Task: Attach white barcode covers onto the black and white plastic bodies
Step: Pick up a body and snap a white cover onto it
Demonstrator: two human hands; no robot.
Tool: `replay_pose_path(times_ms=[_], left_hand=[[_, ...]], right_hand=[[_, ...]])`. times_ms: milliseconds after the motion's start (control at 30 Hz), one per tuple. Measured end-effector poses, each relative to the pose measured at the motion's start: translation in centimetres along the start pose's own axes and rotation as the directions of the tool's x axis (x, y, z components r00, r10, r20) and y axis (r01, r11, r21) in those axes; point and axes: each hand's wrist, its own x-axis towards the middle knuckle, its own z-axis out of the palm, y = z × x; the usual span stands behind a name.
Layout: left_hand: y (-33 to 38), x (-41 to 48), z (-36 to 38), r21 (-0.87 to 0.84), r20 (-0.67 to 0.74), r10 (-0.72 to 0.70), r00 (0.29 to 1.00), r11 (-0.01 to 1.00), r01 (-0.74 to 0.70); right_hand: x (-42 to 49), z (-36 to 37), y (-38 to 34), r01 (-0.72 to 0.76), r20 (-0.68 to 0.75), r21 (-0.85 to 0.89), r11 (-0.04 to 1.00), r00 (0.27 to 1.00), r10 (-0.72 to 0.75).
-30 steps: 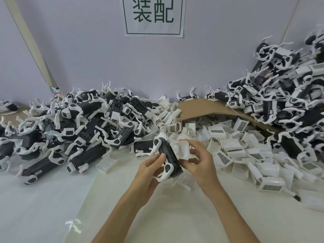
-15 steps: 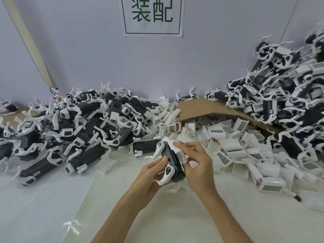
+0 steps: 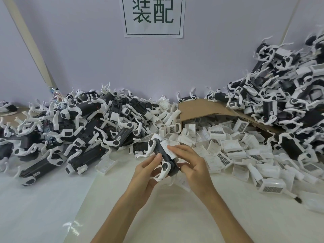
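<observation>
A cardboard box [image 3: 201, 109] lies open toward you, with loose barcode covers [image 3: 231, 146] spilling from it onto the table [image 3: 175, 216]. Just above the table's middle, your left hand [image 3: 147, 171] grips the black, white-legged body [image 3: 164, 156]. Your right hand [image 3: 194, 165] pinches a white cover [image 3: 169, 149] against its upper side.

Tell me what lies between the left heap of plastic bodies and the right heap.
In the head view: a bent cardboard sheet with loose white barcode covers spilling from under it.
</observation>
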Motion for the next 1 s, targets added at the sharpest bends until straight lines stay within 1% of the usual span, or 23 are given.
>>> replay_pose_path(times_ms=[133,267,367,433,467,500,567,600,633,700,767,900,1000], left_hand=[[0.1,-0.1,0.0,0.039,-0.028,0.013,1.000,0.999,-0.012],[0.3,-0.3,0.1,0.015,-0.037,0.015,0.999,1.000,-0.014],[0.4,-0.5,0.5,0.021,0.009,0.005,1.000,1.000,-0.006],[0.2,-0.5,0.8,0.011,0.057,-0.004,0.998,1.000,0.003],[0.1,-0.5,0.8,0.001,0.072,0.001,0.997,1.000,-0.001],[0.0,-0.4,0.8,-0.006,0.075,0.009,0.997,1.000,-0.008],[-0.1,-0.3,0.5,0.000,0.063,0.033,0.997,0.999,-0.033],[-0.1,-0.3,0.4,0.025,0.053,0.044,0.998,0.999,-0.045],[-0.2,-0.3,0.4,0.071,0.034,0.054,0.998,0.996,-0.057],[-0.2,-0.3,0.6,0.186,-0.022,0.091,0.996,0.979,-0.086],[-0.1,-0.3,0.9,0.241,-0.049,0.133,0.990,0.963,-0.117],[-0.1,-0.6,1.6,0.352,0.061,0.243,0.968,0.902,-0.249],[-0.4,-0.7,1.9,0.360,0.078,0.299,0.951,0.881,-0.307]], right_hand=[[-0.1,0.2,0.1,-0.046,0.015,0.058,0.997,0.999,0.045],[0.0,0.1,0.1,-0.102,0.020,0.127,0.987,0.995,0.101],[0.3,-0.2,-0.1,-0.105,-0.097,0.158,0.982,0.988,0.122],[0.4,-0.5,-0.1,-0.157,-0.164,0.168,0.973,0.969,0.184],[0.4,-0.6,-0.1,-0.203,-0.158,0.175,0.963,0.960,0.231],[0.4,-0.6,-0.3,-0.258,-0.121,0.191,0.947,0.951,0.283],[0.4,-0.4,-0.6,-0.363,0.017,0.224,0.904,0.929,0.369],[0.3,-0.1,-0.6,-0.397,0.086,0.233,0.888,0.918,0.388],[0.2,0.2,-0.6,-0.414,0.120,0.242,0.878,0.910,0.396],[0.1,0.6,-0.6,-0.397,0.094,0.249,0.883,0.918,0.386],[0.2,0.7,-0.6,-0.349,0.046,0.230,0.909,0.936,0.348],[0.1,0.5,-0.6,-0.287,0.006,0.240,0.928,0.956,0.294],[-0.1,0.8,-0.7,-0.233,-0.006,0.254,0.939,0.970,0.242]])
